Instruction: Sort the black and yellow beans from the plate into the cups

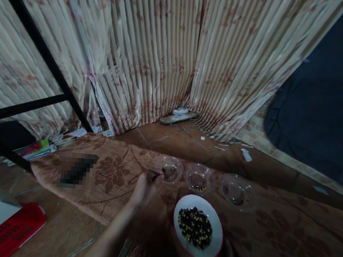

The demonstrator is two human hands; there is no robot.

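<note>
Dark slim tool [155, 173], pinched by the left hand [145, 187], lies crosswise, pointing right toward a clear bowl [179, 172].

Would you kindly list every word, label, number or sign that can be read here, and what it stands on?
No text can be read.
Printed papers beside the black frame: too small and blurred.
Skateboard: deck markings too blurred.
Red-rimmed bowl and clear plastic containers: no lettering visible.

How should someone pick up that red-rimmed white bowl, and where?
Probably by the left and right rim of the white bowl, coming from the near side: its rim stands clear of the dark and yellow pieces, while clear plastic bowls crowd the far side.
</note>
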